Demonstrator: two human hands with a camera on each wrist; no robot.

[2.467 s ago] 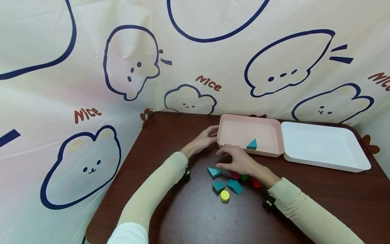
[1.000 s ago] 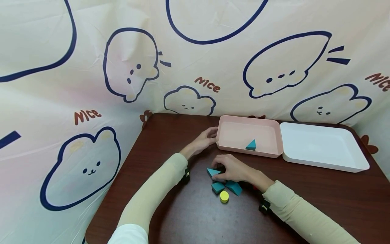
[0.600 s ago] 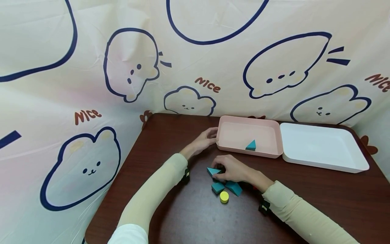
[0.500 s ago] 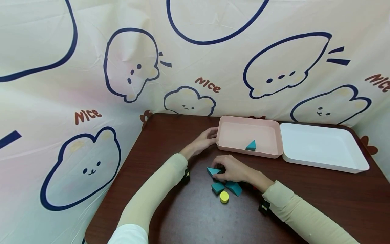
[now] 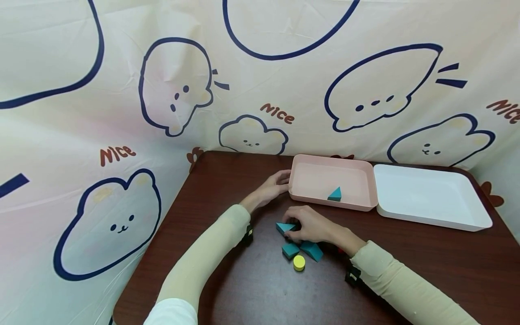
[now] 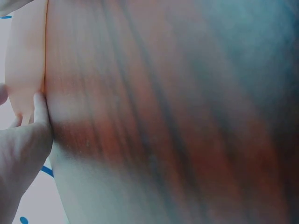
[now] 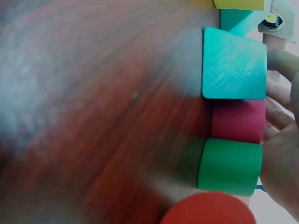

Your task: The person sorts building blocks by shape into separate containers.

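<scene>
My right hand (image 5: pixel 310 225) reaches over a group of toy blocks and pinches a teal triangular block (image 5: pixel 283 226) between thumb and fingers; the fingers partly cover it. Beside it lie a smaller teal block (image 5: pixel 290 250), a teal wedge (image 5: pixel 312 251) and a yellow cylinder (image 5: pixel 299 262). In the right wrist view a crimson block (image 7: pixel 238 120), a green block (image 7: pixel 230 165) and a red block (image 7: pixel 210 210) stand in a row near the palm. My left hand (image 5: pixel 269 186) touches the left end of the pink tray (image 5: pixel 333 204) with extended fingers.
Another teal triangular block (image 5: pixel 335 194) lies inside the pink tray, near its front wall. A white tray (image 5: pixel 436 221) stands right of it, side by side. The dark wooden table (image 5: pixel 252 289) meets a patterned cloth (image 5: pixel 308 99) behind.
Since the earliest frame, my right hand has come down from above the blocks, a little toward the near side, onto the teal triangular block. It holds still since then; my left hand stays at the tray.
</scene>
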